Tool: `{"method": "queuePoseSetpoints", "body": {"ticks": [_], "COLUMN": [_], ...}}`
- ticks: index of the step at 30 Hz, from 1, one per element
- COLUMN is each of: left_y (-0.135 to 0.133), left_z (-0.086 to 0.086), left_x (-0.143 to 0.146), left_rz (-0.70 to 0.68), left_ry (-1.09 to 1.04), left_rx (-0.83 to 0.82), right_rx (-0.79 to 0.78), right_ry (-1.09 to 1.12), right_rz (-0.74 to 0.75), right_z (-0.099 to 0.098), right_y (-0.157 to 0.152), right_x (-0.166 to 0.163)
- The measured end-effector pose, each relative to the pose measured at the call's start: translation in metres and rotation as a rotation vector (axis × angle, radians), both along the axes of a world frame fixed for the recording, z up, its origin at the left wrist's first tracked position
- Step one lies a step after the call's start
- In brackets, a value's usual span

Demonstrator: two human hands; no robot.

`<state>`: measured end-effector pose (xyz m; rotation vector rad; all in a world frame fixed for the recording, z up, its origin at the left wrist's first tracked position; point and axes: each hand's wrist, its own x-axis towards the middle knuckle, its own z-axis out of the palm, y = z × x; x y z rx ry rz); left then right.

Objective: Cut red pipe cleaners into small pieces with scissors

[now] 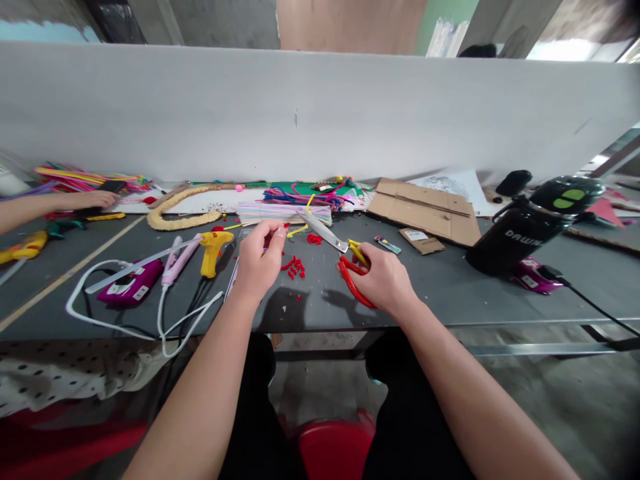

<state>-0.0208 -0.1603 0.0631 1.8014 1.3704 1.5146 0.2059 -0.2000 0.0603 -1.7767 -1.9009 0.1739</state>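
My right hand grips scissors by their red and yellow handles, the blades pointing up and left. Thumb and fingers of my left hand are pinched together, with a bit of red pipe cleaner at their tips. Between the hands, small cut red pieces lie in a loose pile on the grey table. A few more red pieces rest under the blades. Just beyond are bundles of pastel pipe cleaners.
To the left are a yellow glue gun, a pink-and-white tool, a purple power strip and loose cords. A co-worker's hand reaches in at far left. Cardboard and a black bottle stand to the right.
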Motion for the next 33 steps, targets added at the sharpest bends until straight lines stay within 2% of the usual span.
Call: {"method": "queuePoseSetpoints", "body": {"ticks": [4,10,15,20,33], "left_y": [0.002,0.007,0.002,-0.002,-0.005], "left_z": [0.002,0.002,0.007,0.012,0.011], "left_x": [0.002,0.009,0.012,0.014,0.017], "left_rz": [-0.046,-0.234,-0.327,-0.346,-0.457], "left_ry": [-0.126,-0.600,-0.827,-0.841,-0.889], "left_rx": [-0.044,-0.189,-0.331,-0.420,-0.499], "right_rx": [-0.008,-0.016,0.014,0.016,0.024], "right_ry": [-0.009,0.000,0.020,0.021,0.046], "right_rz": [0.038,0.095,0.087,0.070,0.078], "right_z": [0.000,-0.003,-0.004,-0.005,-0.006], "right_y": [-0.001,-0.001,-0.001,-0.001,0.000], "right_x": [-0.001,-0.002,-0.005,-0.006,-0.007]}}
